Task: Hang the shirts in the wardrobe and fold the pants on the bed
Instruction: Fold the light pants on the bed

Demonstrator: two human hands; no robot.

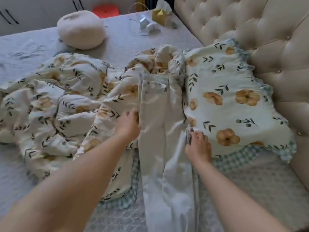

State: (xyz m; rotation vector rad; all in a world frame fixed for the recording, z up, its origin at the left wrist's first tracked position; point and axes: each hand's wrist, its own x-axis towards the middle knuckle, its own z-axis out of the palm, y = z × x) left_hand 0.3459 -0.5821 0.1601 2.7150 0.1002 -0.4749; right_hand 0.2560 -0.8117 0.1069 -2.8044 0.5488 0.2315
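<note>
Hands gripping pants, bed

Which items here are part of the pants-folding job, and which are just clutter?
Job: pants, left hand, right hand, bed.
Clutter: duvet, pillow, round cushion, yellow box, orange stool.

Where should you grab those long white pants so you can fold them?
Probably at the waistband end of the long cream-white pants, reaching from the near side. They lie flat lengthwise on the grey bed, waistband farthest away, with the left hand and right hand at their side edges.
</note>
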